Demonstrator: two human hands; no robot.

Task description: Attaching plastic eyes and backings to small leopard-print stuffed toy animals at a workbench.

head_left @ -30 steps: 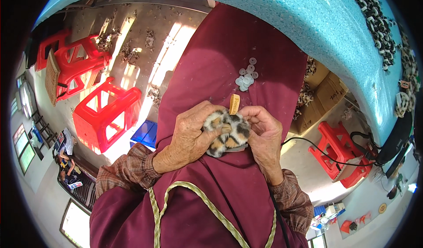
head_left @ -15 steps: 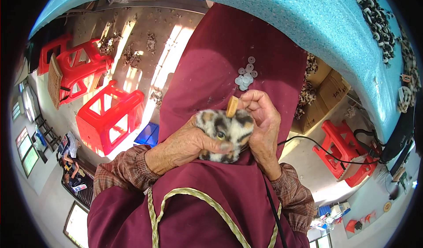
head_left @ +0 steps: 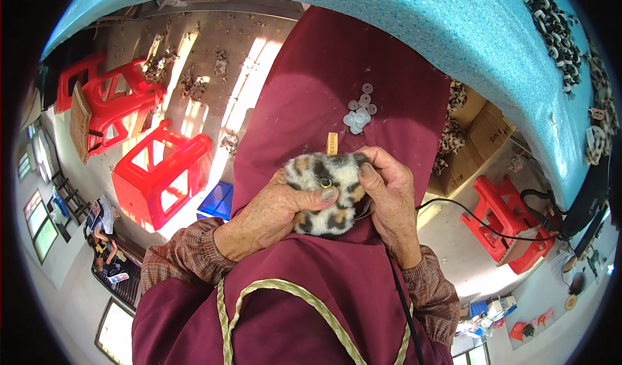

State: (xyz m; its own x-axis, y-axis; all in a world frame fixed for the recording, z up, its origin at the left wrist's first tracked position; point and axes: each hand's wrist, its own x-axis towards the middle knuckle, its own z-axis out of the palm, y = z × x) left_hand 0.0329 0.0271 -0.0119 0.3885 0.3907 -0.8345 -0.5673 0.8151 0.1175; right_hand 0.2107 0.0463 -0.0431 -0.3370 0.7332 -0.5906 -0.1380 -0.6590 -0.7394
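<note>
Between my hands, above the lap of the maroon apron (head_left: 285, 105), is a small spotted plush animal piece (head_left: 337, 221) in white, black and tan fur. A round yellowish eye with a dark centre shows on its face, and a tan fabric tag (head_left: 332, 143) stands up from its top edge. My left hand (head_left: 275, 208) grips the left side, its thumb lying just below the eye. The fingers of my right hand (head_left: 387, 190) are closed on the upper right corner, thumb on the front. Beyond the plush, several translucent plastic washers (head_left: 359, 120) lie on the apron.
A blue speckled table edge (head_left: 389, 31) curves across the far side, with a pile of small black-and-white parts (head_left: 551, 37) at right. Red plastic stools (head_left: 162, 174) stand on both sides. An open cardboard box (head_left: 476, 144) holds spotted fabric pieces. A black cable (head_left: 453, 203) runs on the right.
The plush has turned slightly, so its tag now stands upright and faces me. My right hand's fingers have come down from near the tag onto the plush's upper right corner.
</note>
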